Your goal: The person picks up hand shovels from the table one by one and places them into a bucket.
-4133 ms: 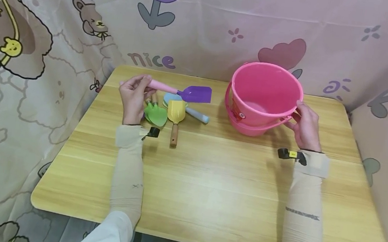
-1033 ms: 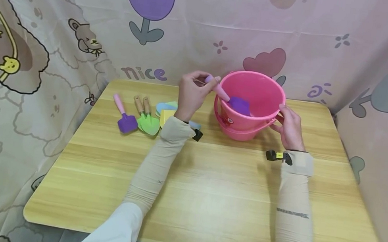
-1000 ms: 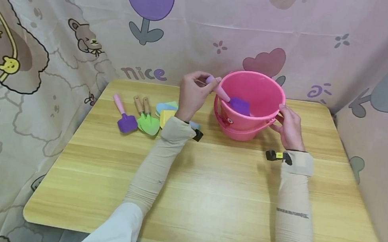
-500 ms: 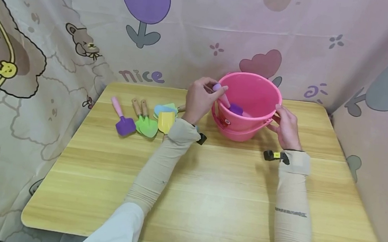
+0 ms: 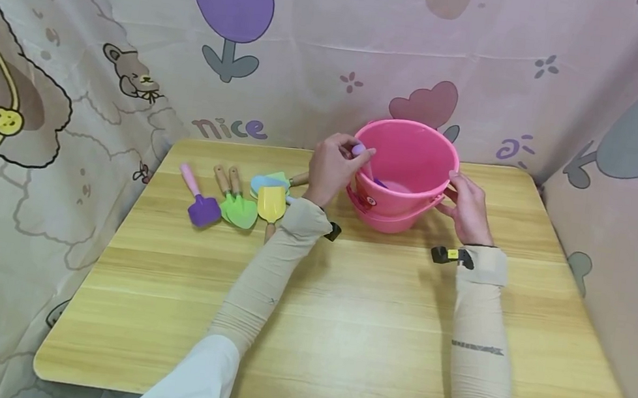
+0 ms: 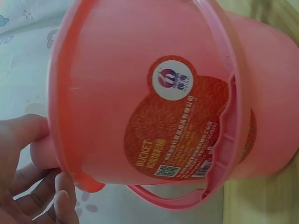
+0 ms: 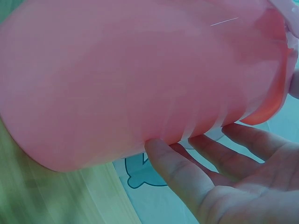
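My left hand [image 5: 331,167] pinches the pink handle of a toy shovel [image 5: 358,150] at the near left rim of a pink bucket [image 5: 401,203]. The shovel's blade is down inside the bucket, with only a sliver of purple showing. In the left wrist view, the fingers [image 6: 28,140] hold the handle end just beyond the rim, beside the bucket's red label [image 6: 173,133]. My right hand [image 5: 467,209] grips the bucket's right rim, thumb on top. Its fingertips [image 7: 156,147] press against the outer wall in the right wrist view.
Left of the bucket lie a second purple shovel [image 5: 204,211] with a pink handle, green hand tools [image 5: 241,212] with wooden handles, a yellow shovel [image 5: 272,202] and a blue tool [image 5: 264,182] over a green one. The wooden table [image 5: 375,324] meets a patterned curtain [image 5: 312,47] behind.
My left hand has carried the shovel from above the tools rightward into the bucket, then lowered it so that less of the blade shows. The right hand has kept its hold on the rim.
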